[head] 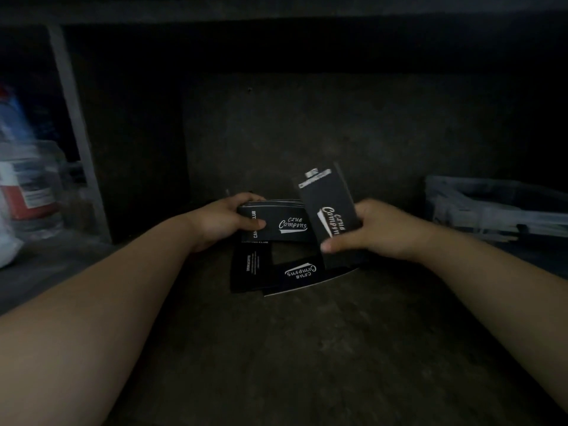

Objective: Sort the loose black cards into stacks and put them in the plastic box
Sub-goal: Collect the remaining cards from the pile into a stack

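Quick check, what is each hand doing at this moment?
Left hand: grips a stack of black cards, thumb on top.
Right hand: pinches a single black card, held tilted above the loose cards.

Pretty dim all round. Matte black on the card stack point(276, 224), white script logo across its top face. Same black with white script on the tilted card point(327, 204) just right of it, plus a whitish mark at the far end. Black again on the loose cards point(250, 272) nearer, one with tiny white print. Milky grey plastic box point(491, 204) far right. Red-and-white label on the tub point(33, 198) far left. Mottled dark brown-grey surface point(307, 348).
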A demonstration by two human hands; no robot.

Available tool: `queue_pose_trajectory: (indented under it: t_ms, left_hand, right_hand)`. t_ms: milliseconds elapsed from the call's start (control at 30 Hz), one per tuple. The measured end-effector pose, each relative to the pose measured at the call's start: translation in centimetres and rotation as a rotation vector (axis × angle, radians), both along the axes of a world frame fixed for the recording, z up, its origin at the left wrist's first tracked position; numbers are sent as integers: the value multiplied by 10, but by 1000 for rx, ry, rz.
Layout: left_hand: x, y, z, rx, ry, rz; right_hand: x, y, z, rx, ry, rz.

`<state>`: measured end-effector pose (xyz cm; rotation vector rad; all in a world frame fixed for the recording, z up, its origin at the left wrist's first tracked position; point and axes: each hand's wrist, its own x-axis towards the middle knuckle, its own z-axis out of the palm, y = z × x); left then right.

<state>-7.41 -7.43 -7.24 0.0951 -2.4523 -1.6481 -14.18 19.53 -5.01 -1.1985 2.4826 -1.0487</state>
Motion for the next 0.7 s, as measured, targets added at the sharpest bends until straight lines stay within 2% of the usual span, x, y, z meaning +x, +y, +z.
queue_pose_trajectory:
  t_ms: [67,200,400,433,600,700]
  left_hand:
    - [1,1,1,4,-3,-2]
    - [-4,1,-1,121,13,6]
    - [-4,0,1,163,-24,18]
    - [-3,0,2,142,-28,1]
    - [2,-2,3,37,-44,-47]
    - [2,-6,-1,-39,-38,-71]
  right_hand:
    - [-3,1,-1,94,81,23]
    - [-5,3,2,47,120,-34]
    - [-11,4,4,30,379,-154]
    - [-13,3,2,2,374,-158]
    - [-19,-11,-18,-222,20,-168]
    - [-19,-18,-23,-303,-104,-159]
